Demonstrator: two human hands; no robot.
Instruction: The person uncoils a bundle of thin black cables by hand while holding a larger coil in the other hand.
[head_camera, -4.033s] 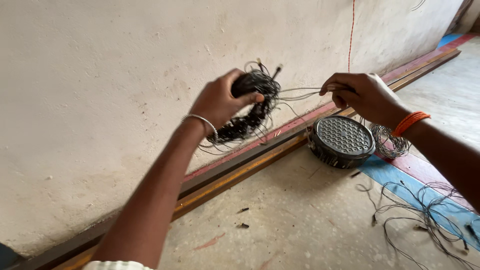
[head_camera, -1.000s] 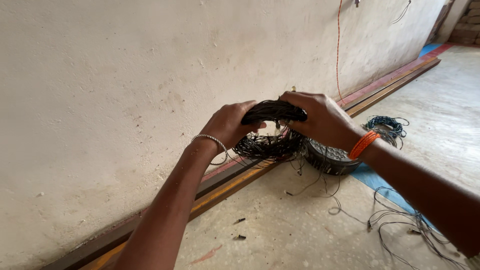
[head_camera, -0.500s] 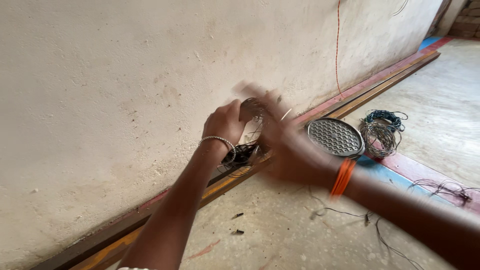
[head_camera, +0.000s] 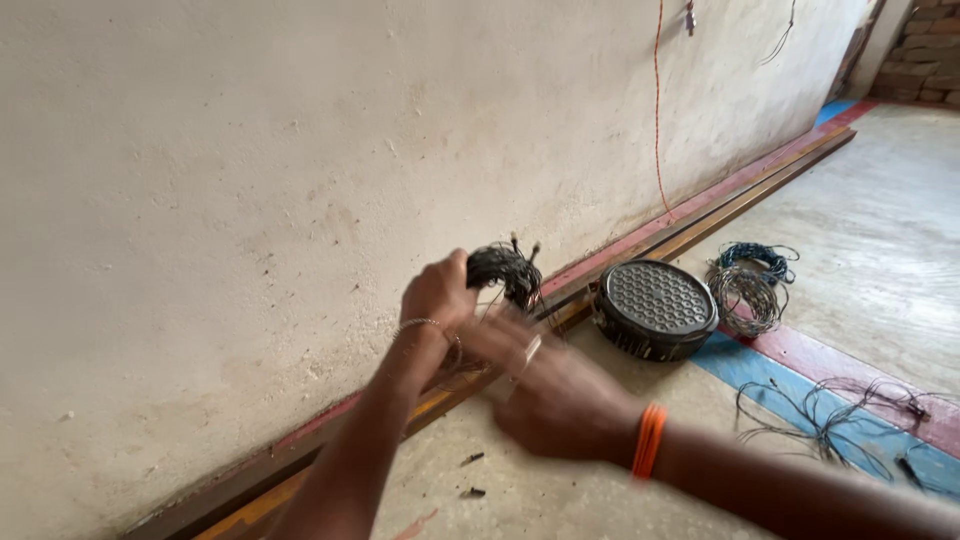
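Left hand: the left hand (head_camera: 437, 293) is up close to the wall (head_camera: 300, 150), fingers curled shut round a bundle of black wire (head_camera: 503, 272), thin silver bangle on the wrist.
Wire bundle: a tight dark coil, a couple of stub ends poking up out of it, held off the floor just in front of the wall and a little to the left of the round lamp.
Right hand: the right hand (head_camera: 555, 392) is smeared with motion blur, so honestly can't tell how open it is or if it's got any wire in it. It sits just below and in front of the left hand, orange band on the wrist.
Round lamp: the black round lamp (head_camera: 653, 306) with a dotted face lies on the floor hard up against the wooden strip (head_camera: 700, 225) that runs along the foot of the wall.
Other wire: a blue and grey coil (head_camera: 748, 283) lies just right of the lamp, farther from the wall; loose strands (head_camera: 835, 418) are sprawled over the blue and red floor stripes further out.
Orange cord: a thin orange cord (head_camera: 657, 110) hangs down the wall above the lamp.
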